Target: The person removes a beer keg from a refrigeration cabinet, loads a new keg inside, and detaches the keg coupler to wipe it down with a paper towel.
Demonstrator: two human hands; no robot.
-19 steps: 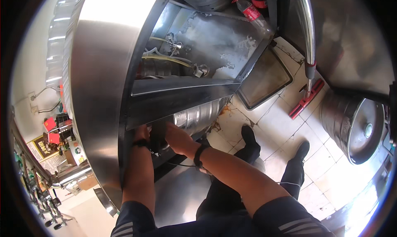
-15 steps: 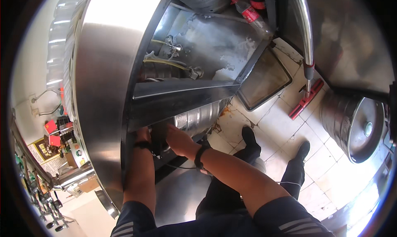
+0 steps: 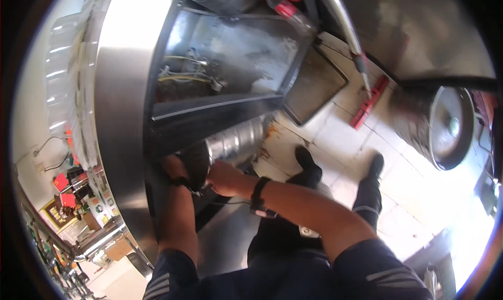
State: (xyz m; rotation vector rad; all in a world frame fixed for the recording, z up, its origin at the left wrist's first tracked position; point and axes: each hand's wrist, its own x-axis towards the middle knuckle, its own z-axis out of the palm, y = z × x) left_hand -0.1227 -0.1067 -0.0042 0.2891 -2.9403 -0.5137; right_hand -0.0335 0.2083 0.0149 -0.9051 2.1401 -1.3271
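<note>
A ribbed silver metal keg [image 3: 238,140] lies or leans inside the open lower bay of a steel counter, its top end toward me. My right hand [image 3: 224,178] is at the rim of that end, fingers curled against it. My left hand [image 3: 174,167] reaches into the shadow on the keg's other side, where its fingers are hidden by the dark. Both wrists wear dark bands. A thin cable runs below my right hand.
The steel counter front [image 3: 120,116] rises at left. Hose couplers [image 3: 217,83] sit in the upper bay near a plastic bottle [image 3: 285,9]. A dark-framed panel [image 3: 314,88], red-headed floor squeegee [image 3: 369,103] and second keg [image 3: 450,127] stand to the right on the tiles.
The view has shifted, so the surroundings sit further left and up. My right hand has moved a little down along the keg's end, and its forearm lies flatter. My left hand stays in the shadow.
</note>
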